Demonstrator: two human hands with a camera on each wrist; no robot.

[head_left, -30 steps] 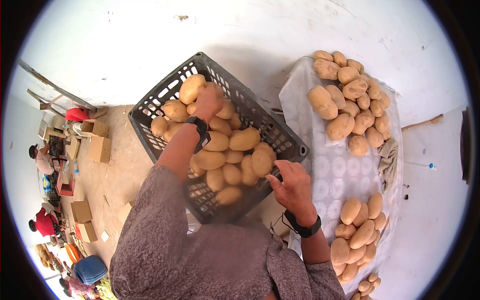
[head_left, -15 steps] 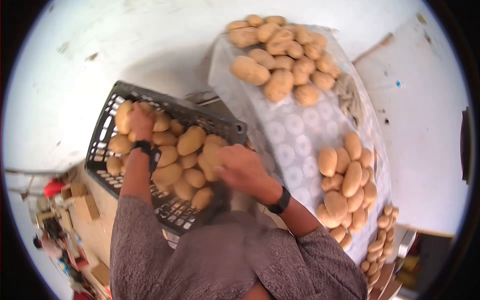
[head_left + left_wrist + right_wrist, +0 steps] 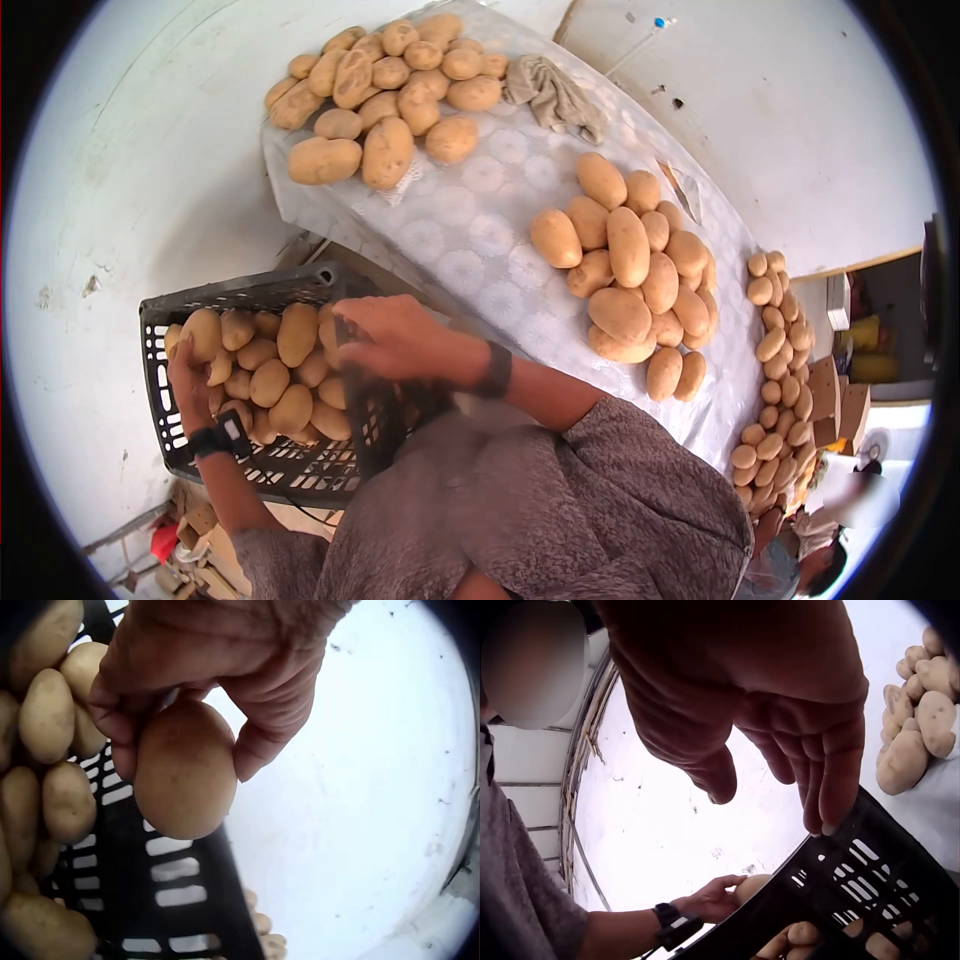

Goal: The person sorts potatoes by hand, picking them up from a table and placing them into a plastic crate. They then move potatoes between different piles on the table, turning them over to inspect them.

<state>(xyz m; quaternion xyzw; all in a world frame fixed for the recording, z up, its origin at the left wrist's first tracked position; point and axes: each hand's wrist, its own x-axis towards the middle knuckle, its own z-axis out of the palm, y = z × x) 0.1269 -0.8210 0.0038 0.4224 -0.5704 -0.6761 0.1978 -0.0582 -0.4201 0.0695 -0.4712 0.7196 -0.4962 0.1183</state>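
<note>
A black plastic crate (image 3: 300, 470) holds many potatoes (image 3: 290, 408). At the crate's far left end my left hand (image 3: 188, 385) holds a potato (image 3: 186, 772), pinched between thumb and fingers. In the left wrist view this potato overlaps the crate's slotted wall (image 3: 176, 874). My right hand (image 3: 400, 335) hangs over the crate's right side with nothing in its grasp. The right wrist view shows its fingers (image 3: 840, 776) loosely bent, fingertips right at the crate's rim (image 3: 810, 844), thumb apart.
Beyond the crate is a table under a patterned plastic cover (image 3: 480, 240). On it lie a far potato pile (image 3: 385, 150), a nearer pile (image 3: 628, 248), a row of smaller potatoes (image 3: 780, 400) and a grey cloth (image 3: 553, 92). A white wall (image 3: 100, 220) rises at the left.
The head view has turned right, so the crate sits lower left. My left hand has shifted to the crate's far end with a potato. My right hand has moved over the crate's side.
</note>
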